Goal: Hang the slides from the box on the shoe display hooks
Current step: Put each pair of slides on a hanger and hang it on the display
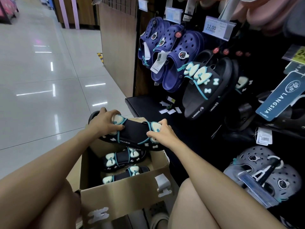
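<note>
A pair of black slides with cream bows and teal trim [133, 133] is held level above the open cardboard box [122, 197]. My left hand [105, 121] grips the pair at its left bow. My right hand [162, 133] pinches the right bow and strap. Two more matching slides [123, 160] lie inside the box. On the display to the right, an identical pair of black slides [206, 90] hangs from a hook [212, 60].
Navy clogs [171, 53] hang at upper left of the display, grey clogs [267, 176] at lower right. A black shelf ledge [140, 104] juts out behind the box. A price tag [216, 28] and a LANGSHA card [280, 95] stick out. Glossy tiled floor [49, 71] lies to the left.
</note>
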A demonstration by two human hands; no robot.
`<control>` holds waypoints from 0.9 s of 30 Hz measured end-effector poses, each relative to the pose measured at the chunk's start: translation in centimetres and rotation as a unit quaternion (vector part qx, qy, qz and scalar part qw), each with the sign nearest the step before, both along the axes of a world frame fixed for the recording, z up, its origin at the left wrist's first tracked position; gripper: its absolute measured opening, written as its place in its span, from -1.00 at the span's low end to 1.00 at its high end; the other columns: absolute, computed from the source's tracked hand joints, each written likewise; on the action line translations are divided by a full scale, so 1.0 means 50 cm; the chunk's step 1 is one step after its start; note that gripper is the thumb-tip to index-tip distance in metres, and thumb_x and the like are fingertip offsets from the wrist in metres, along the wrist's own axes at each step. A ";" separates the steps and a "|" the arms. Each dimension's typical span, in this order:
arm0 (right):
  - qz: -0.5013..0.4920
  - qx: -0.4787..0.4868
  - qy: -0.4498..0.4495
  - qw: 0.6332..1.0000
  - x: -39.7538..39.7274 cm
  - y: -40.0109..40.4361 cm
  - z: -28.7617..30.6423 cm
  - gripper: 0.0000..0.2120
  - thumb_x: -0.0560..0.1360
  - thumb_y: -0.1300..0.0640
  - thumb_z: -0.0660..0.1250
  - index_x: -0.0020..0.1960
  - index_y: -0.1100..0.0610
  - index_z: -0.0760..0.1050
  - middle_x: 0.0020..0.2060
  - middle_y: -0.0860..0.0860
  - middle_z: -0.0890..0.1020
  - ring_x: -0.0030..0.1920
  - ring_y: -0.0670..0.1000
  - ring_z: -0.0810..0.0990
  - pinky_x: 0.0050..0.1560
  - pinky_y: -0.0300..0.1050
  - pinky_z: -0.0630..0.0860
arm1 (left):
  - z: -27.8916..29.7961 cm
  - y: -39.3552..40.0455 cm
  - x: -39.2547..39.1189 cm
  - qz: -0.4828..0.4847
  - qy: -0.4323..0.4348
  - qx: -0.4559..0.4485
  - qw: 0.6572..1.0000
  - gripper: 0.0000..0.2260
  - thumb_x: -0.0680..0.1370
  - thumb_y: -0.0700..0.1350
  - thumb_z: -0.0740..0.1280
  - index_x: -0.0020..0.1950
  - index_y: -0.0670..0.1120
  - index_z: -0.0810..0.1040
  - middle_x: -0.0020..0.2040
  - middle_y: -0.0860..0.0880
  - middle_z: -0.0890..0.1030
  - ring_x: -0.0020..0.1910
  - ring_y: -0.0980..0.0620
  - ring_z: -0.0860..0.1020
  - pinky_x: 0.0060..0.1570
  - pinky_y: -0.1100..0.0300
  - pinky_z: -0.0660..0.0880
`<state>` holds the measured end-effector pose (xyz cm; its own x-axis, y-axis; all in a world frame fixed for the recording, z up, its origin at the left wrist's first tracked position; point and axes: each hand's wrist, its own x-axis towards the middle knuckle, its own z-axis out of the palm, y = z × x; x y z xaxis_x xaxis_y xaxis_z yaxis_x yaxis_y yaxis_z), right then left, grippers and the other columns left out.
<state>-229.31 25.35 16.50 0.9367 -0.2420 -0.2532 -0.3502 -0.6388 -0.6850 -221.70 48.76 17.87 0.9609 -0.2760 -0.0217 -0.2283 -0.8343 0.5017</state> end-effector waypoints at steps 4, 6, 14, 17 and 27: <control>-0.015 -0.008 0.000 1.000 0.012 0.003 0.004 -0.44 0.28 -0.22 0.42 0.14 -0.02 0.28 0.09 0.03 0.48 0.06 0.07 0.55 -0.04 0.00 0.57 | 0.003 0.007 0.005 0.001 -0.010 0.026 1.000 -0.44 0.44 0.18 0.44 0.39 0.08 0.41 0.07 -0.05 0.34 0.01 -0.05 0.44 -0.03 0.08 0.50; -0.026 -0.013 0.006 1.000 0.014 0.009 0.011 -0.38 0.17 -0.32 0.39 0.08 -0.03 0.31 0.06 0.01 0.54 0.04 0.07 0.57 0.03 0.08 0.61 | 0.003 0.011 0.005 0.012 -0.017 0.032 0.999 -0.44 0.44 0.21 0.42 0.38 0.07 0.42 0.08 -0.06 0.35 0.04 -0.09 0.46 -0.05 0.08 0.48; -0.036 -0.072 0.051 0.995 0.009 -0.019 0.002 -0.35 0.28 -0.29 0.42 0.18 0.09 0.36 0.09 0.06 0.56 0.10 0.10 0.54 0.01 0.04 0.64 | -0.015 0.096 0.016 0.097 -0.009 0.048 0.994 -0.42 0.47 0.19 0.41 0.40 -0.03 0.42 0.23 -0.20 0.35 0.07 -0.27 0.50 -0.03 0.02 0.48; -0.019 -0.114 0.043 0.992 0.012 -0.032 -0.003 -0.39 0.32 -0.27 0.41 0.17 0.09 0.36 0.12 0.06 0.55 0.11 0.12 0.53 0.09 0.04 0.55 | -0.018 0.119 0.015 0.078 0.002 0.046 0.996 -0.43 0.44 0.16 0.46 0.38 0.00 0.44 0.14 -0.15 0.36 0.04 -0.19 0.47 0.01 0.05 0.44; 0.190 -0.191 0.001 0.963 0.014 -0.026 -0.007 -0.26 0.30 -0.03 0.53 0.39 -0.09 0.28 0.28 -0.02 0.45 0.24 0.10 0.51 0.17 0.07 0.50 | -0.032 0.111 0.019 -0.167 0.043 0.146 0.974 -0.26 0.37 0.08 0.52 0.48 0.09 0.28 0.13 -0.02 0.36 0.11 0.00 0.41 0.10 0.16 0.44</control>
